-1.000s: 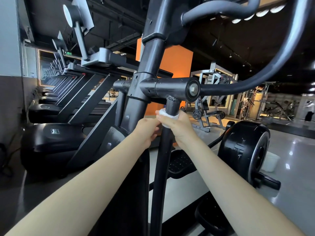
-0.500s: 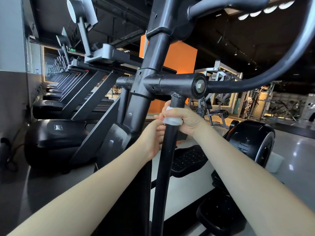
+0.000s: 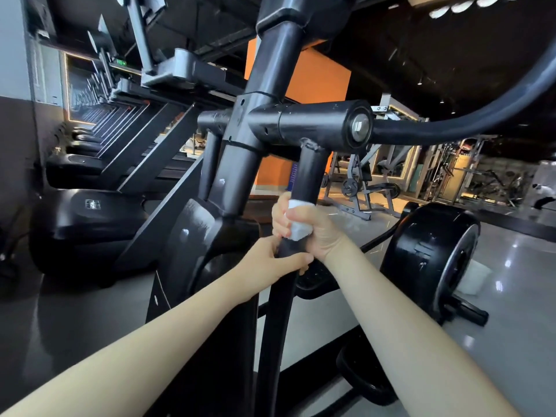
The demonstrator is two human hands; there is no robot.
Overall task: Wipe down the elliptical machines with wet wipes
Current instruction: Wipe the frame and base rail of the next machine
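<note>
Right hand (image 3: 319, 233) has the wet wipe (image 3: 298, 228) wrapped round the elliptical's swing bar (image 3: 310, 173). Grip closed full-circle: fingers curl behind the tube, white wad squeezed between palm and metal. Makes sense, since a wrap grip cleans the whole circumference in one pass along the tube.

Wipe sits on the bar's upper stretch, below the weld where the bar meets the cross pivot tube (image 3: 313, 124), which is at 12 o'clock from the hand.

Left hand (image 3: 267, 263) is at 7 o'clock of the right, touching it, bare on the same bar. Thumb lies across the front, fingers go behind; narrow grip on the tube. My read: it steadies the bar so it doesn't swing on the pivot under wiping load.

Both forearms reach up and forward, nearly straight, wrists roughly in line.

Centre post (image 3: 240, 176) at 10 o'clock of the hands. Flywheel housing (image 3: 427, 254) at 3 o'clock, white tub (image 3: 477, 276) on the floor beside it.
</note>
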